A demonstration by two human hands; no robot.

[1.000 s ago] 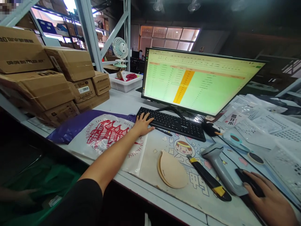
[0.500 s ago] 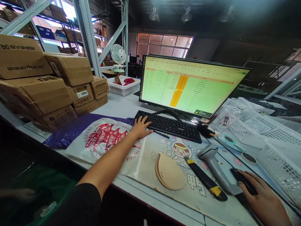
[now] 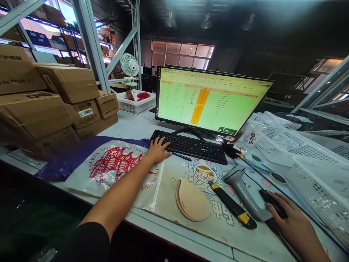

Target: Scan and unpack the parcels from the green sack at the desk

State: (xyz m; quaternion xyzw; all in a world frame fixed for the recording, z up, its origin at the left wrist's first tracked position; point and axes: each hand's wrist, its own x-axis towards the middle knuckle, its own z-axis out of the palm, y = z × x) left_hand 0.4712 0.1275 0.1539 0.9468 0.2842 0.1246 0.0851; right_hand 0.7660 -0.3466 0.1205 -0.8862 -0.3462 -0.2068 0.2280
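Observation:
My left hand [image 3: 157, 150] lies on the left end of a black keyboard [image 3: 195, 147], fingers spread over the keys. Around a black computer mouse [image 3: 273, 203] my right hand [image 3: 290, 218] is curled. Behind the keyboard stands a monitor [image 3: 231, 102] with a spreadsheet and an orange column on its screen. A grey barcode scanner [image 3: 247, 193] rests just left of the mouse. Beside it are a black and yellow utility knife [image 3: 231, 203] and a round beige folded piece [image 3: 193, 202]. Under my left forearm is a white plastic bag [image 3: 109, 163] with red print.
Cardboard boxes [image 3: 68, 83] are stacked at the left, with a purple bag [image 3: 62, 158] before them. A white basket [image 3: 136, 103] with red items and a small fan [image 3: 129, 65] stand behind. White plastic baskets [image 3: 321, 185] and a clear bottle [image 3: 256, 136] crowd the right side.
The whole view has shifted slightly, so the desk items appear further left. Both hands keep their places, the left on the keyboard and the right on the mouse.

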